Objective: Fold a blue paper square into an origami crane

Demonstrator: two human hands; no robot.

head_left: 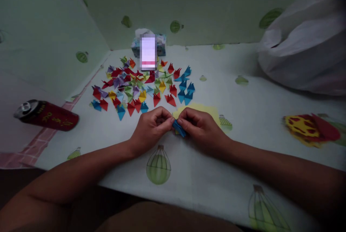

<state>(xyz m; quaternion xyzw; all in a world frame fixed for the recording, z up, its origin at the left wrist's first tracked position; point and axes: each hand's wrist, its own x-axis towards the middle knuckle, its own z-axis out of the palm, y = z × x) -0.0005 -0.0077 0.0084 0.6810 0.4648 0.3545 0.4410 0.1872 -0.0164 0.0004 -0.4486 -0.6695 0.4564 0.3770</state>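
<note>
Blue paper piece [178,129]: low over the counter [256,116], at the near edge of a yellow sheet [208,111].
Left hand [151,125]: fingers [166,121] pinched on the piece's upper-left end.
Right hand [198,127]: fingers [186,122] clamped on its right side and lower end.
Key relation: the piece lies between the two sets of fingertips, its long axis slanting from upper left to lower right; neither hand is nearer.
Folded pieces [143,87]: a many-coloured spread just beyond the hands.
Writing: red can [48,116] lying at left carries yellow characters, too blurred to read.
Other labels: none legible.
</note>
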